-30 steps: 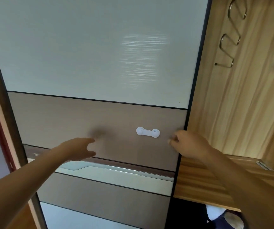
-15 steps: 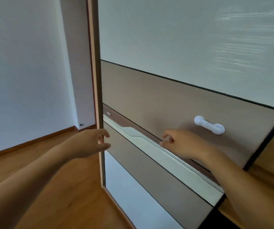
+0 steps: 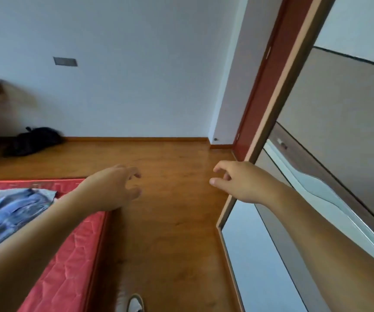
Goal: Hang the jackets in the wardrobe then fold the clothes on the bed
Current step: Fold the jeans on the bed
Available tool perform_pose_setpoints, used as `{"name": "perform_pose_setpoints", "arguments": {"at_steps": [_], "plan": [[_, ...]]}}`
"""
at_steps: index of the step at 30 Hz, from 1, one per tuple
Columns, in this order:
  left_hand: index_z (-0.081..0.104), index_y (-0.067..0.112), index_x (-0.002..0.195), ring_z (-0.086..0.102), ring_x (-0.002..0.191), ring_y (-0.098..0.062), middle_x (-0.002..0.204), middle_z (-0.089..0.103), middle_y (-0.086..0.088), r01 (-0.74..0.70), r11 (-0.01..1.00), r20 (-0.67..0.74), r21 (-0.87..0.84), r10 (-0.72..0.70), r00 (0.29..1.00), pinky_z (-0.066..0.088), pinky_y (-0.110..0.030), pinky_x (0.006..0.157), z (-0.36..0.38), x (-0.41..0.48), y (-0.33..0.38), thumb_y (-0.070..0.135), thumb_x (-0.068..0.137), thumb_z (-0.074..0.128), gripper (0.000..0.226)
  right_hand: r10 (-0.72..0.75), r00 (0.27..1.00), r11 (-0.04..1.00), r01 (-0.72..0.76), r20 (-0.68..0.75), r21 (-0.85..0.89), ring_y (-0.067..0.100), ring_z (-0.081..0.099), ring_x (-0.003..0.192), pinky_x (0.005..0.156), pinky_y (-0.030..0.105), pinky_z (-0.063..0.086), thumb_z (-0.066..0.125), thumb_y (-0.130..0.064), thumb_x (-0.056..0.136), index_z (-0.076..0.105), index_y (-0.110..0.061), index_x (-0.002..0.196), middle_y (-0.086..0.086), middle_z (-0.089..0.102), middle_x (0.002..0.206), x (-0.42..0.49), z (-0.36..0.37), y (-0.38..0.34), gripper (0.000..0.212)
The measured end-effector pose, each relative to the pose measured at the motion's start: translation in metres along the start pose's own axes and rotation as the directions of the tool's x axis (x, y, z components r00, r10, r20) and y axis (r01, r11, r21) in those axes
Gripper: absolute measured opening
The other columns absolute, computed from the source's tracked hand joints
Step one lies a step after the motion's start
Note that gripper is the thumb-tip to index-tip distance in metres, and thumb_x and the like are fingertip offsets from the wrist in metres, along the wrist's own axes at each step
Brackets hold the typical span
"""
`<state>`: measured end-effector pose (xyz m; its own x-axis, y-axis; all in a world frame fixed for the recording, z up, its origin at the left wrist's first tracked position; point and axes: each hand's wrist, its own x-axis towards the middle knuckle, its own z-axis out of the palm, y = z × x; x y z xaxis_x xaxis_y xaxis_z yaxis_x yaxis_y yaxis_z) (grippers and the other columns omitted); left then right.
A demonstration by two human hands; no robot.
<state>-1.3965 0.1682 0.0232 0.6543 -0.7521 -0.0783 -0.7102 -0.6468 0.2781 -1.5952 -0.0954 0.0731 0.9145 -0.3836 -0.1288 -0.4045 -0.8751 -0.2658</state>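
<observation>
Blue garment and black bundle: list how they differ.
The blue garment is blue-and-pale patterned; the black bundle is plain dark. The blue garment lies on the red mattress; the black bundle sits on the wooden floor. The blue garment is spread fairly flat; the black bundle is heaped. Neither is held.

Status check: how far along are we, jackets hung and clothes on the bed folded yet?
Done, apparently: neither hand carries a jacket, and the wardrobe door covers the right side, so its inside is hidden. In hand: nothing; the left hand and right hand hover empty. Left: the blue garment lies rumpled and unfolded on the red bed.
</observation>
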Motion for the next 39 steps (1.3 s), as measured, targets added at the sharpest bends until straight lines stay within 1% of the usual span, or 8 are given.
{"name": "perform_pose_setpoints", "arguments": {"at_steps": [7,10,16,20,22,28,33,39], "plan": [[0.057,0.036,0.131,0.054,0.091,-0.007,0.124,0.062,0.008,0.199,0.978,-0.075,-0.064,-0.204,0.976,0.043,-0.028,0.078,-0.014,0.033,-0.129,0.052,0.090,0.064,0.045,-0.146,0.987,0.984,0.152,0.068,-0.095,0.012,0.062,0.101,0.086,0.039,0.058,0.047,-0.063,0.097,0.052,-0.038,0.138,-0.010,0.064,0.123,0.151,0.028,-0.094,0.049],[0.057,0.034,0.131,0.060,0.093,-0.010,0.121,0.062,0.008,0.283,0.953,-0.092,-0.111,-0.293,0.952,0.051,-0.032,0.085,-0.020,0.038,-0.180,0.052,0.089,0.064,0.046,-0.224,0.968,0.965,0.236,0.112,-0.111,0.012,0.062,0.103,0.086,0.037,0.059,0.048,-0.063,0.098,0.052,-0.038,0.138,-0.010,0.065,0.123,0.210,0.045,-0.144,0.047],[0.058,0.038,0.130,0.062,0.108,-0.014,0.127,0.062,0.009,0.482,0.858,-0.129,-0.175,-0.505,0.853,0.050,-0.035,0.091,-0.028,0.028,-0.274,0.055,0.087,0.065,0.047,-0.371,0.900,0.913,0.399,0.228,-0.087,0.012,0.062,0.103,0.085,0.037,0.059,0.052,-0.062,0.096,0.053,-0.040,0.136,-0.009,0.064,0.124,0.304,0.092,-0.248,0.046],[0.058,0.035,0.130,0.062,0.109,-0.019,0.127,0.060,0.006,0.625,0.742,-0.113,-0.241,-0.661,0.742,0.049,-0.035,0.088,-0.022,0.003,-0.326,0.053,0.088,0.063,0.046,-0.475,0.812,0.842,0.532,0.340,-0.094,0.017,0.064,0.104,0.085,0.038,0.055,0.051,-0.063,0.095,0.055,-0.037,0.133,-0.007,0.068,0.120,0.357,0.127,-0.314,0.045],[0.056,0.033,0.134,0.062,0.112,-0.021,0.129,0.059,0.004,0.692,0.673,-0.086,-0.261,-0.730,0.678,0.049,-0.038,0.093,-0.018,-0.012,-0.347,0.052,0.089,0.062,0.049,-0.534,0.751,0.793,0.605,0.389,-0.078,0.020,0.064,0.109,0.085,0.036,0.052,0.052,-0.061,0.096,0.056,-0.035,0.134,-0.004,0.068,0.122,0.382,0.146,-0.348,0.047],[0.054,0.035,0.136,0.058,0.119,-0.018,0.132,0.055,0.007,0.848,0.443,-0.067,-0.292,-0.894,0.443,0.049,-0.034,0.089,0.006,-0.030,-0.387,0.048,0.092,0.061,0.047,-0.681,0.549,0.614,0.788,0.484,-0.029,0.024,0.064,0.112,0.089,0.041,0.053,0.053,-0.056,0.097,0.056,-0.031,0.133,0.001,0.070,0.119,0.459,0.207,-0.442,0.044],[0.053,0.032,0.131,0.062,0.109,-0.024,0.130,0.051,0.004,0.915,0.234,0.007,-0.329,-0.968,0.250,0.053,-0.040,0.084,0.032,0.003,-0.414,0.043,0.093,0.060,0.041,-0.742,0.358,0.455,0.890,0.567,0.034,0.025,0.065,0.107,0.084,0.043,0.054,0.052,-0.053,0.097,0.056,-0.028,0.128,0.002,0.071,0.114,0.530,0.262,-0.505,0.040],[0.055,0.029,0.134,0.062,0.109,-0.023,0.132,0.051,0.002,0.931,0.020,0.094,-0.365,-0.994,0.058,0.054,-0.043,0.087,0.069,0.035,-0.456,0.038,0.094,0.057,0.041,-0.742,0.220,0.352,0.932,0.633,0.088,0.030,0.063,0.113,0.088,0.045,0.054,0.053,-0.050,0.099,0.054,-0.024,0.134,0.007,0.067,0.121,0.601,0.336,-0.560,0.044]]}}
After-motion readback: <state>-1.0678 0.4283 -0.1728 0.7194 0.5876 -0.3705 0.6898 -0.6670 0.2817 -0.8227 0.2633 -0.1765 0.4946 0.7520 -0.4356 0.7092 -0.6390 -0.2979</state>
